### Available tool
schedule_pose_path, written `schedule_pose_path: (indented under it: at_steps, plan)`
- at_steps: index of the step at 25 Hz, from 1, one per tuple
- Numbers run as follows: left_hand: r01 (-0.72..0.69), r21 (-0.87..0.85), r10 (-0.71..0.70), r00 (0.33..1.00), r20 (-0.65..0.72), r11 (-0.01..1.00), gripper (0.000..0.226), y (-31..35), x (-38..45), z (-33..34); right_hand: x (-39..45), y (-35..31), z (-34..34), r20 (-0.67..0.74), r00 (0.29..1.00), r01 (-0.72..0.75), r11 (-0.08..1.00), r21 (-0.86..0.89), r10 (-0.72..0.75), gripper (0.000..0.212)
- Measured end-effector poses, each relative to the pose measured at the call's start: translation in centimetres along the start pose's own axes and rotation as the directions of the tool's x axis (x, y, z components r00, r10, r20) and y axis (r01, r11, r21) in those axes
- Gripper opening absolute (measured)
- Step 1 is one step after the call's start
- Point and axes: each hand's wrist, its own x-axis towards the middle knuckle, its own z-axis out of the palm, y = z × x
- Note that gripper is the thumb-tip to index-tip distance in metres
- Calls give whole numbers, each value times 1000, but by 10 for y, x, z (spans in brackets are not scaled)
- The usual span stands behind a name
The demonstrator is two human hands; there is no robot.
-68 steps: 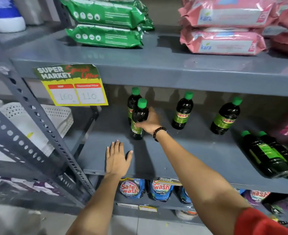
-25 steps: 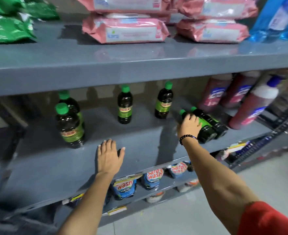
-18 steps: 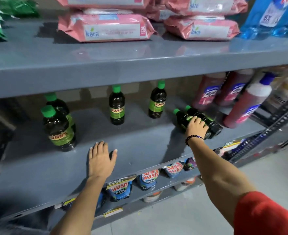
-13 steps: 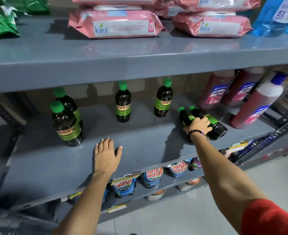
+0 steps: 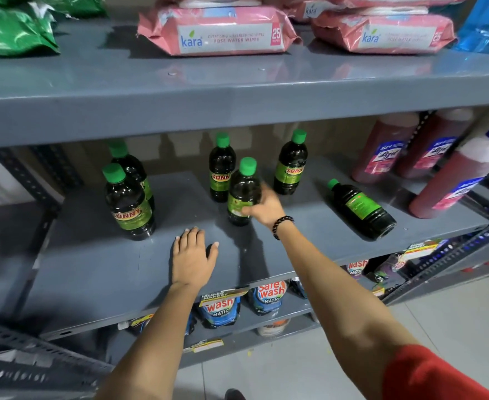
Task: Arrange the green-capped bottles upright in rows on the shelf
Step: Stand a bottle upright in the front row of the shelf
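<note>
Dark bottles with green caps stand on the grey middle shelf (image 5: 99,272). My right hand (image 5: 263,207) grips one bottle (image 5: 244,186) upright, in front of a standing back bottle (image 5: 221,168). Another back bottle (image 5: 291,166) is upright to its right. Two more stand at the left, the front one (image 5: 128,206) hiding part of the rear one (image 5: 125,160). One bottle (image 5: 358,207) lies on its side at the right, cap pointing to the back left. My left hand (image 5: 193,256) rests flat on the shelf near its front edge, fingers spread.
Red cleaner bottles (image 5: 453,180) crowd the shelf's right end. The shelf above (image 5: 237,93) hangs low over the bottles and carries pink wipes packs (image 5: 217,33) and green packs (image 5: 12,33). Blue detergent pouches (image 5: 220,310) sit on the shelf below.
My right hand took one of the two lying bottles at the right, carried it left and stood it upright before the middle back bottle. The left hand stayed put.
</note>
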Motion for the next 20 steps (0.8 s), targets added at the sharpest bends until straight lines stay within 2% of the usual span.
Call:
schedule_pose_path:
  at_steps: [2,5,7,8,9,11,13,14,17,18,20]
  plan:
    - [-5,2,5,1000,-3,1000,66,-1,0,0,4,0,8,46,998,-48,996,-71,52,81]
    - [-6,9,6,1000,1,1000,66,-1,0,0,9,-9,2,145,983,-105,994,-43,110,99]
    - [-13,16,13,1000,3,1000,64,-1,0,-1,8,-23,0,71,995,-76,997,-1,76,109]
    - [-17,20,17,1000,5,1000,63,0,0,-1,7,-34,1,-32,999,-39,999,-4,39,104]
    - [-19,25,19,1000,7,1000,62,1,0,-2,4,-49,3,-128,991,18,999,-51,-25,91]
    - [-22,31,21,1000,8,999,61,1,0,-2,7,-71,6,-215,948,155,932,-326,-233,58]
    - [-28,36,28,1000,7,999,61,1,-1,-3,10,-87,5,-74,933,261,802,-537,-353,37]
    - [-29,38,29,1000,5,999,60,1,-1,-3,15,-90,3,6,944,281,799,-532,-329,33]
    - [-29,32,29,1000,-2,999,60,0,-1,-4,21,-95,2,203,962,251,888,-384,-184,50]
    - [-31,33,31,1000,-3,999,60,0,-1,-3,21,-96,5,232,958,251,891,-379,-171,56]
    - [-31,31,32,999,-5,999,60,-1,0,-3,21,-93,12,191,958,276,856,-437,-211,57]
